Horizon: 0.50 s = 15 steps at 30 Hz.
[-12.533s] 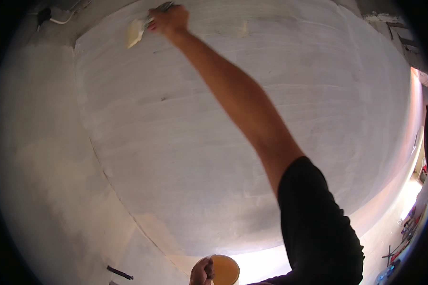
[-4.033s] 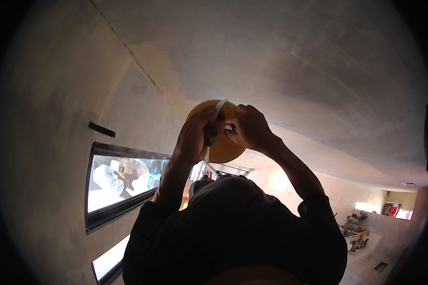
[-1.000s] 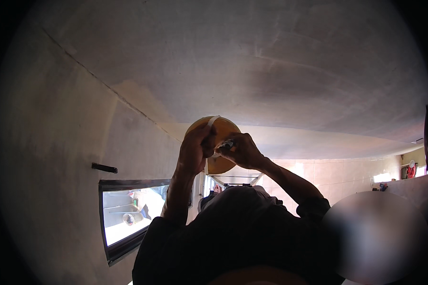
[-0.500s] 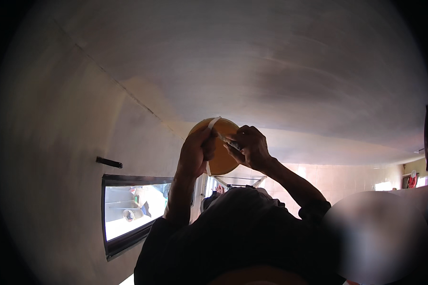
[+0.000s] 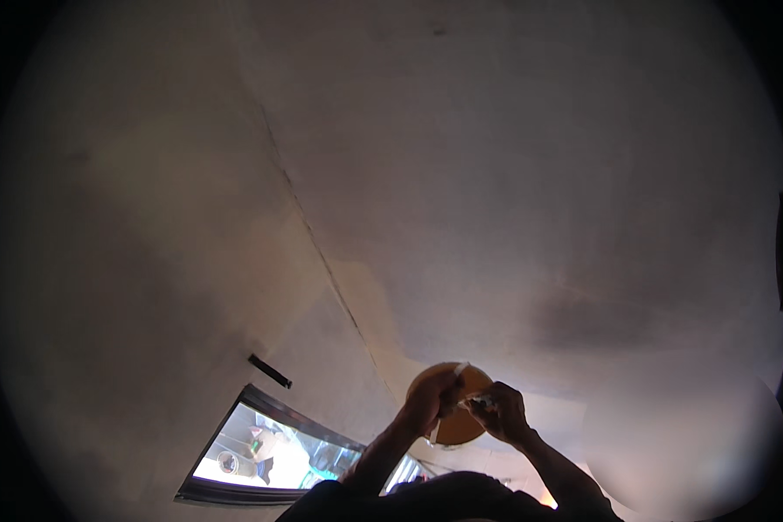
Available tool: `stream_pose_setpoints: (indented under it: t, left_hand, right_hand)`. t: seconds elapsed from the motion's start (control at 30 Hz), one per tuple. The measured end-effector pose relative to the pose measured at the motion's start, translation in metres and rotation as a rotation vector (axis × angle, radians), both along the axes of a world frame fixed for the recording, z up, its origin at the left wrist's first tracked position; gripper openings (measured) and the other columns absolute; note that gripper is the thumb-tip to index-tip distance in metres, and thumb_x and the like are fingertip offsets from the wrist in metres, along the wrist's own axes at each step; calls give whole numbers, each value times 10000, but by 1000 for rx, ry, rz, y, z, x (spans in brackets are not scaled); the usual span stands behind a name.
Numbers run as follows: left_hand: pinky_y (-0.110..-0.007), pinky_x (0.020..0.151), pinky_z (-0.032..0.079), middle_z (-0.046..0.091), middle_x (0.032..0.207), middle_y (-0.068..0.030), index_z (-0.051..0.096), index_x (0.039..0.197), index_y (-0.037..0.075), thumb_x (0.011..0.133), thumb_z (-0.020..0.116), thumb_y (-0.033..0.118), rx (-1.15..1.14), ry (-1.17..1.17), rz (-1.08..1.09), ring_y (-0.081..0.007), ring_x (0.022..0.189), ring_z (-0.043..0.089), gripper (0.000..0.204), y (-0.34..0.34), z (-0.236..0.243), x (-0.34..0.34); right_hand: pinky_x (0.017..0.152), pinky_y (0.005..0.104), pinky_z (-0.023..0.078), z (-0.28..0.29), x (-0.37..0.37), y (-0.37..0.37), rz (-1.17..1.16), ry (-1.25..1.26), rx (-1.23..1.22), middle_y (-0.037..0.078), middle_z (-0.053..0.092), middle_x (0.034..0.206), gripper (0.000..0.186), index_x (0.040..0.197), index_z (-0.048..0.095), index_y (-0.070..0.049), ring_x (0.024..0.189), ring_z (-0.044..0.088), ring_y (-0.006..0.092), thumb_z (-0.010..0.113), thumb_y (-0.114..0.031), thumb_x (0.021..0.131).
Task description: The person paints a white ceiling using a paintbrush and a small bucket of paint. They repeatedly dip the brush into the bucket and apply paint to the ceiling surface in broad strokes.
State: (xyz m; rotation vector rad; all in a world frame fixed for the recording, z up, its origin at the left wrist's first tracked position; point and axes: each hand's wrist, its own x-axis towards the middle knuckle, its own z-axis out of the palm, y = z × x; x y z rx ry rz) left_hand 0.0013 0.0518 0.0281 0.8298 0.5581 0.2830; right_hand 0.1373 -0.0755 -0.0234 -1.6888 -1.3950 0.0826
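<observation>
Head cam: both hands are up together at about 6 o'clock. The left hand [image 5: 428, 402] grips the rim of a round orange pan [image 5: 451, 416], tipped so the right hand [image 5: 500, 413] can work a small pale scraper [image 5: 477, 402] against it, looks like loading filler. Bare plastered ceiling [image 5: 513, 174] overhead meets the wall [image 5: 148, 261] along a seam. Window [image 5: 270, 452] at 7 o'clock.

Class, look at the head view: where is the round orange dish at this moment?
The round orange dish sits low and just right of centre in the head view, held up between the left hand and right hand, below the pale ceiling.
</observation>
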Motion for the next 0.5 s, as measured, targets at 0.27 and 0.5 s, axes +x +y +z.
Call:
stream_pose_setpoints:
  t: [0.27,0.5]
  left_hand:
    - [-209,415,226,400,597,70,566,954,94,1011,384,296,48,52,-24,-38,459,310,277,-5,5,-10]
    - [-208,424,209,367,595,69,524,961,88,1033,358,299,61,-34,-46,-43,455,267,278,-3,2,1]
  right_hand:
    - [619,386,498,17,6,1,-2,-360,33,82,651,695,234,898,695,-102,674,630,262,794,-193,707]
    - [593,296,527,-2,8,3,50,263,-199,96,698,741,195,848,724,-17,667,661,165,788,-187,776]
